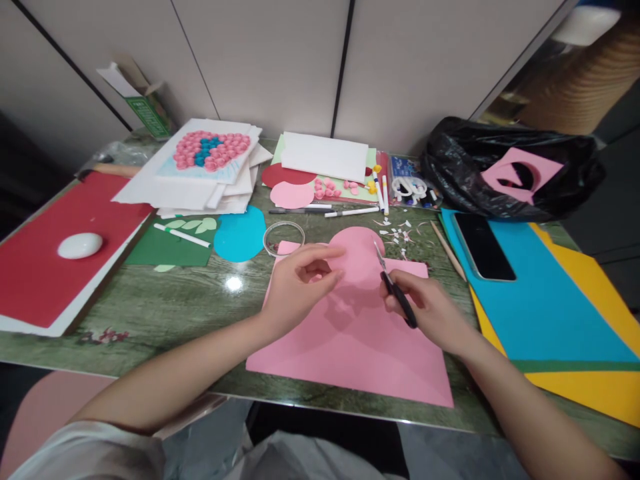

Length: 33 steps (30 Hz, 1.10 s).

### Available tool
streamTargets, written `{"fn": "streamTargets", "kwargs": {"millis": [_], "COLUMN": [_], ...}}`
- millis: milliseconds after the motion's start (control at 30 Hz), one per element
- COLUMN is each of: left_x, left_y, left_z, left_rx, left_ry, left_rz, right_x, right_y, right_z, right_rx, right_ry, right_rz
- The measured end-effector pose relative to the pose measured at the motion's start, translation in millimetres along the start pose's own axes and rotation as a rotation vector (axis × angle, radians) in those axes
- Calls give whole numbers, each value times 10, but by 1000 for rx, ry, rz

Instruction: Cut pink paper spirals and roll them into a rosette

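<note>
**Scissors (396, 289) beside a pink disc (356, 241)**

Head view: right hand (434, 310) wrapped round the scissors; left hand (293, 288) half-curled at the disc, its grip unclear. Disc above pink sheet (360, 360). Black bag (450, 153): pink offcut (544, 167) at its mouth.

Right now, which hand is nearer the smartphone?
Right. The right hand, holding black-handled scissors, is left of the smartphone; the left hand is farther left, by the pink paper circle.
</note>
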<state>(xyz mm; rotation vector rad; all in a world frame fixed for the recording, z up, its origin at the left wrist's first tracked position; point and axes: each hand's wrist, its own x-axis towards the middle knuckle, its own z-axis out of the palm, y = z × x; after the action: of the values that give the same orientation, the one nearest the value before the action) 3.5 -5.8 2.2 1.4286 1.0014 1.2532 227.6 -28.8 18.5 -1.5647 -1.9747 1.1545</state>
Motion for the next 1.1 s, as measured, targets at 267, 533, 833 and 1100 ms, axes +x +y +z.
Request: {"fn": "streamTargets", "kwargs": {"millis": [267, 533, 833, 1100], "left_x": [14, 24, 16, 21], "left_y": [21, 33, 38, 27], "left_z": [-8, -20, -34, -26], "left_rx": [0, 113, 36, 3], "left_ry": [5, 61, 46, 51], "left_rz": [14, 81, 81, 79], "right_x": [-1, -7, -16, -8], "right_y": [25, -1, 14, 0], "right_z": [24, 5, -6, -4], "right_rx": [-1, 9, 16, 20], "right_ry": [22, 23, 7, 7], "right_rz": [12, 2, -2, -16]}}
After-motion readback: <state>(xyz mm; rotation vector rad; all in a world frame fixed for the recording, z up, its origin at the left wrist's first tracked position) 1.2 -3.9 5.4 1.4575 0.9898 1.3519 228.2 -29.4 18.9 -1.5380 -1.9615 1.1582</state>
